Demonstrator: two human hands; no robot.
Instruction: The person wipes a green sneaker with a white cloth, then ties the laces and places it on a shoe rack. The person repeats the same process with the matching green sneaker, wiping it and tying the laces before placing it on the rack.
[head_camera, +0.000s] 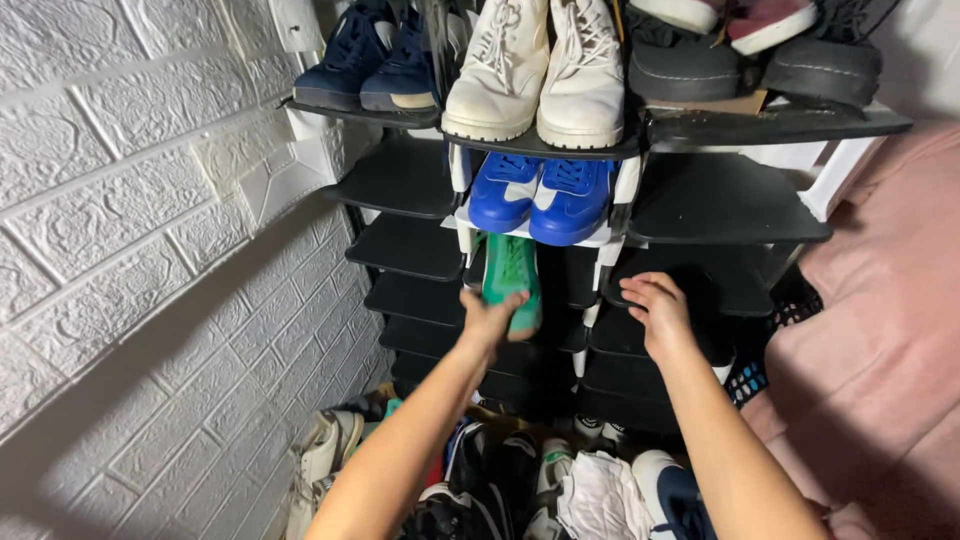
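A person reaches both bare arms toward a black tiered shoe rack (400, 180) set against a white brick-patterned wall (120, 200). The left hand (490, 318) grasps a green sneaker (512, 275) by its heel end, fingers wrapped beneath the sole, with the toe pointing away onto a middle shelf. The right hand (655, 315) hovers just to the right of it, open and holding nothing, fingers loosely curled above an empty black shelf. Directly above the left hand sits a pair of blue sneakers (540, 195), and above those a pair of cream boots (535, 65). Below both wrists lies a heap of loose shoes (560, 485) on the floor. The green sneaker looks light, with a soft upper and a firm rubber sole; the stiff heel and sole edge likely offer the surest hold, one hand being enough.
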